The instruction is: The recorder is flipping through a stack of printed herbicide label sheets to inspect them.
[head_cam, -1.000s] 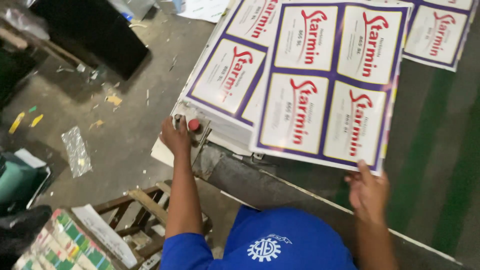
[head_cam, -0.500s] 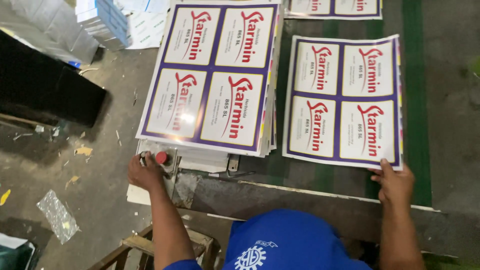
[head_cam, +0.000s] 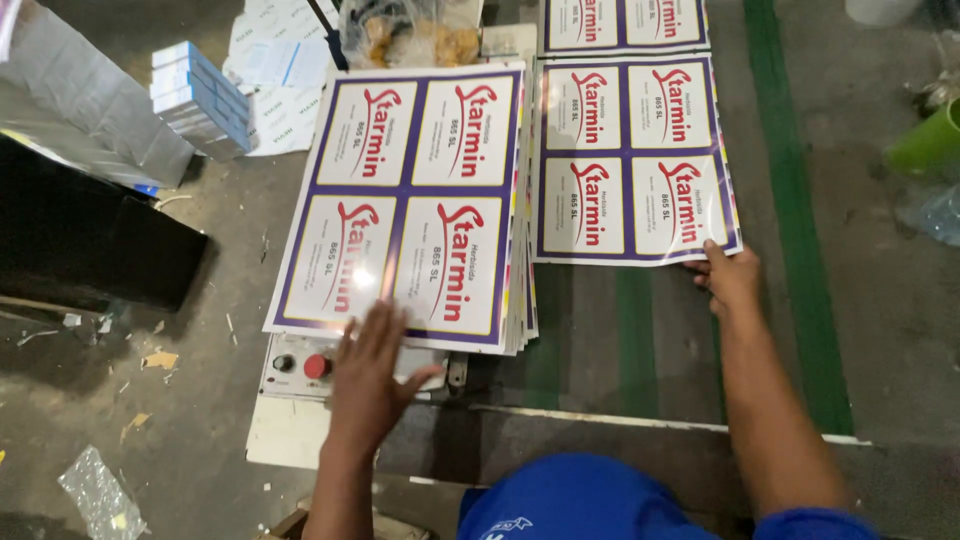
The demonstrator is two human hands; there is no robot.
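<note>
A stack of glossy printed label sheets (head_cam: 420, 200), white panels with purple borders, lies on a machine table. My left hand (head_cam: 375, 375) rests flat with fingers spread on the stack's near edge, just right of a red button (head_cam: 316, 366). One separate label sheet (head_cam: 632, 160) lies to the right of the stack on the dark belt. My right hand (head_cam: 730, 278) grips that sheet's near right corner.
A grey control box (head_cam: 290, 365) with a black knob sits under the stack's near edge. Another sheet (head_cam: 622, 22) lies further along the belt, which has green stripes (head_cam: 790, 250). Blue boxes (head_cam: 200, 95), a black panel (head_cam: 90, 240) and a green container (head_cam: 925, 140) stand around.
My right hand drew one sheet off the stack and laid it to the right. My left hand left the red button and moved onto the stack's near edge.
</note>
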